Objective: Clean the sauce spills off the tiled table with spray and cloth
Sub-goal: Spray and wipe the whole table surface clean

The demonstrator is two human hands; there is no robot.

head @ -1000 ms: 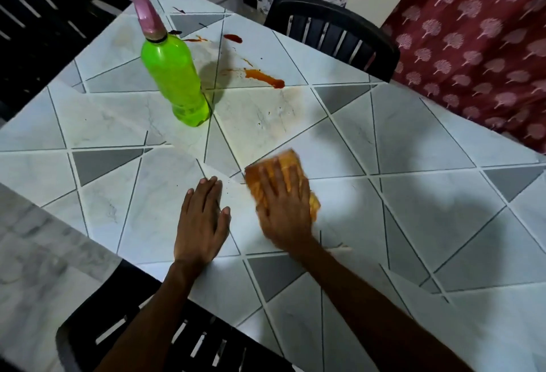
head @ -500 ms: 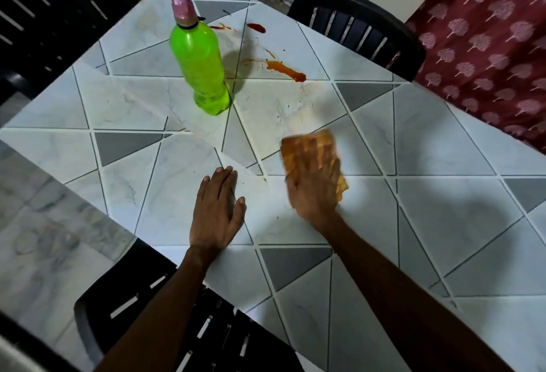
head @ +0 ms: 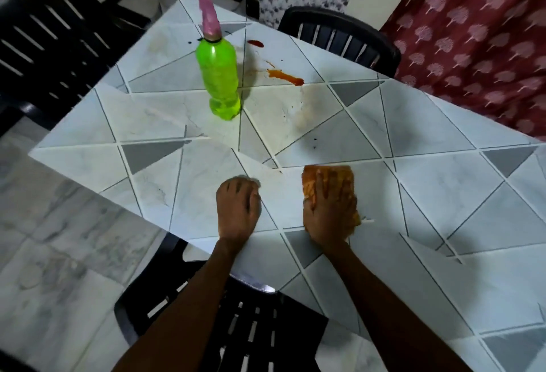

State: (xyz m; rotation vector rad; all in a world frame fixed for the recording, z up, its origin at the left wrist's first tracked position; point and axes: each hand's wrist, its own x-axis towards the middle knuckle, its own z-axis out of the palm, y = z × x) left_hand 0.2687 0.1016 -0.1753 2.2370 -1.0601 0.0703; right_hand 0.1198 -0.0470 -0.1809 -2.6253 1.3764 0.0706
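Orange cloth [head: 328, 178] lies flat on the table [head: 428, 123], on the person's side of the bottle [head: 220, 76] and off to its right, well apart from it. The right hand [head: 329, 212] presses down on the cloth with straight, spread fingers. It grips nothing: the palm covers the cloth's near part, and the far edge shows past the fingertips. The left hand [head: 237, 209] rests on bare tile almost straight in front of the bottle, nearer the person. It is just left of the cloth and does not touch it. Its fingers look curled under at the knuckles and hold nothing; the tips are blurred.

The bottle is bright green and upright, with a pink sprayer [head: 208, 14] on top. Just right of the bottle an orange-red sauce streak [head: 285, 76] lies across the tiles, with a fainter smear between the two. A small red blot [head: 256, 43] sits farther back, right of the bottle's neck. Right of the bottle's base, a pale brownish smudge [head: 304, 111] marks the tile.

A black far chair [head: 339, 35] stands beyond the bottle to the right. A side chair [head: 44, 46] stands left of the bottle. A near chair [head: 236, 321] is on the person's side, under the forearms. A red patterned curtain [head: 472, 46] hangs far right of the bottle.
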